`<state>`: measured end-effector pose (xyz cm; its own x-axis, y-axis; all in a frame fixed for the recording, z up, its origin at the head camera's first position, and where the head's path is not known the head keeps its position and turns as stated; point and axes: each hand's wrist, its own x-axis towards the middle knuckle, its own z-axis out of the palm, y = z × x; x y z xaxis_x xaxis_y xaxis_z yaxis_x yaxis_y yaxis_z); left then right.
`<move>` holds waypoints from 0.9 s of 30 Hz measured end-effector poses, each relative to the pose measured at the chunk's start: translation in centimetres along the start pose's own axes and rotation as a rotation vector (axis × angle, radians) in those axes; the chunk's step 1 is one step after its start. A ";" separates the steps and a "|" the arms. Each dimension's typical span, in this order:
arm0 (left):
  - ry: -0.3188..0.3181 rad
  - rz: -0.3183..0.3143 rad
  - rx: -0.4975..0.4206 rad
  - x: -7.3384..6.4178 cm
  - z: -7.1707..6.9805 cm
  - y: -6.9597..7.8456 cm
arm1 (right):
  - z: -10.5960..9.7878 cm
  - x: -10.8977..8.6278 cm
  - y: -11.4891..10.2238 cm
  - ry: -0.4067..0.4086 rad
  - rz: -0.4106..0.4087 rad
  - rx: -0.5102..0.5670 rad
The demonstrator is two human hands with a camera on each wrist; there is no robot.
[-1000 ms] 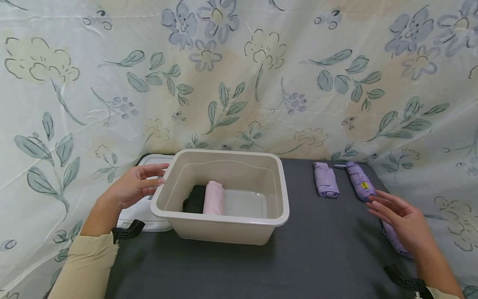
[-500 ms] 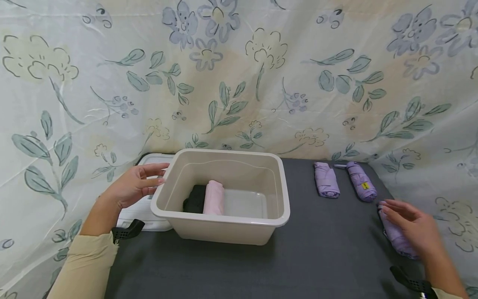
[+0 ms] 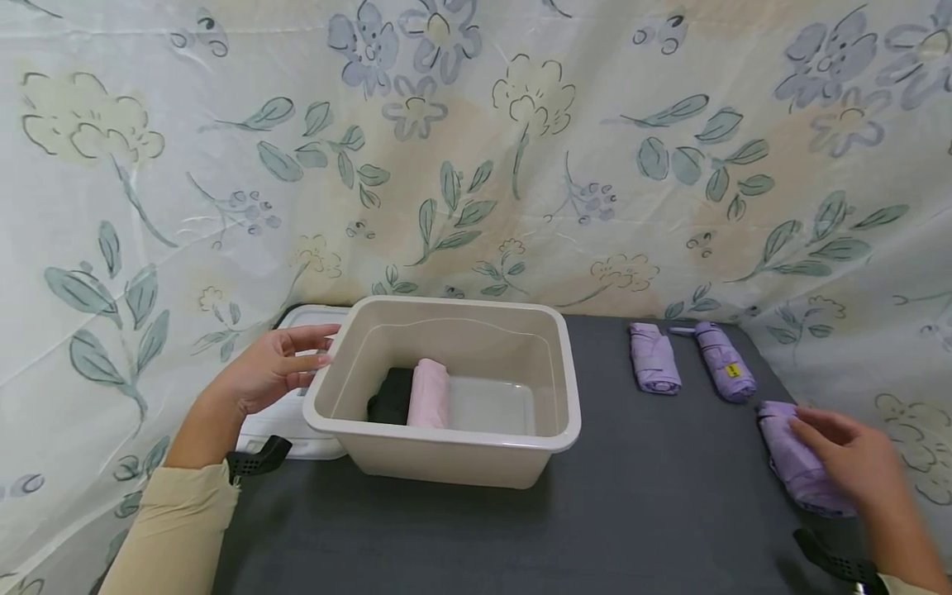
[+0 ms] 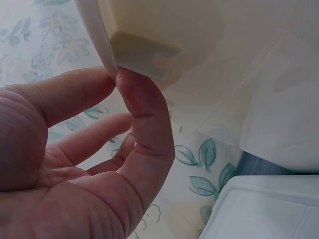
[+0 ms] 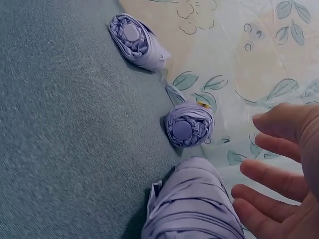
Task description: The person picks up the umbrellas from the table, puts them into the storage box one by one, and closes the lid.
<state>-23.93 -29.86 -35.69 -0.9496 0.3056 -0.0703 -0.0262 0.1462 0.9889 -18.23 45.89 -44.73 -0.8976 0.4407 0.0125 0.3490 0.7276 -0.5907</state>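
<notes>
My left hand [image 3: 273, 368] pinches the left rim of a beige plastic storage bin [image 3: 461, 459] between thumb and finger; the left wrist view shows the fingertips meeting at the bin's edge [image 4: 99, 40]. Inside the bin, a black bundle [image 3: 390, 397] lies against a pink rolled bundle [image 3: 429, 392]. At the far right, my right hand [image 3: 855, 454] is beside the nearest purple folded umbrella [image 3: 799, 463]. The right wrist view shows its loose fingers [image 5: 269, 179] along that umbrella's side, not wrapped round it; whether they touch it I cannot tell.
Two more purple folded umbrellas lie at the back right, one plain [image 3: 654, 359] and one with a yellow tag [image 3: 725, 364]. A white lid [image 3: 286, 430] lies partly under the bin's left side. Floral cloth [image 3: 476, 165] hangs behind and beside the dark tabletop [image 3: 654, 496].
My right hand has moved from the yellow-tagged umbrella toward me, to the nearest purple umbrella. My left hand has stayed on the bin's rim.
</notes>
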 end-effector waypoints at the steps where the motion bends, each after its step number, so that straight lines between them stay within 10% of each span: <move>1: -0.002 0.000 -0.001 0.1 0.0 0.0 | 0.0 0.1 0.2 -0.002 0.020 0.000; 17: 0.013 -0.030 0.003 0.1 -0.1 0.1 | -1.3 1.7 1.3 -0.245 0.019 -0.236; 27: 0.012 -0.039 0.011 0.2 -0.2 0.4 | -1.4 2.7 1.9 -0.352 0.090 -0.091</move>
<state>-24.23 -29.88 -35.26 -0.9514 0.2886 -0.1070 -0.0596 0.1683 0.9839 -19.62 49.17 -44.69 -0.8943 0.3086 -0.3241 0.4390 0.7451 -0.5021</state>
